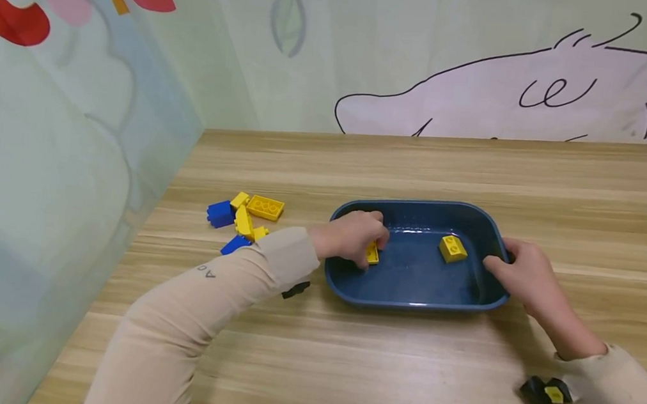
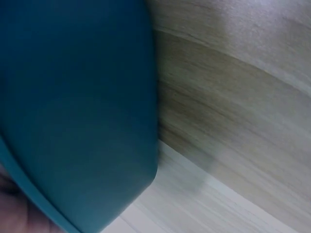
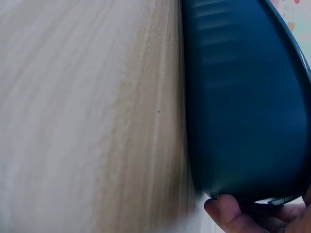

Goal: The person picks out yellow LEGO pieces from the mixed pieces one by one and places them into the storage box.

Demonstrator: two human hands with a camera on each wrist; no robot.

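Note:
A dark blue basin [image 1: 407, 299] stands on the table, its outer wall filling much of both wrist views. My left hand [image 1: 355, 234] reaches over its left end and pinches a yellow toy brick [image 1: 373, 253] low inside; the hand covers part of that brick. At the other end, my right hand [image 1: 527, 274] grips the rim, thumb on the inner side and fingers outside. In the right wrist view, fingertips [image 3: 231, 211] press beneath the rim. Another yellow brick [image 1: 453, 248] with studs lies on the basin floor toward the right.
Left of the basin lies a loose group of bricks: a blue brick [image 1: 220, 213], a long yellow brick [image 1: 266, 208], a curved yellow brick [image 1: 243, 222] and a blue one [image 1: 236, 244] partly behind my left sleeve. The wooden table [image 1: 343, 370] meets printed walls at the back and left.

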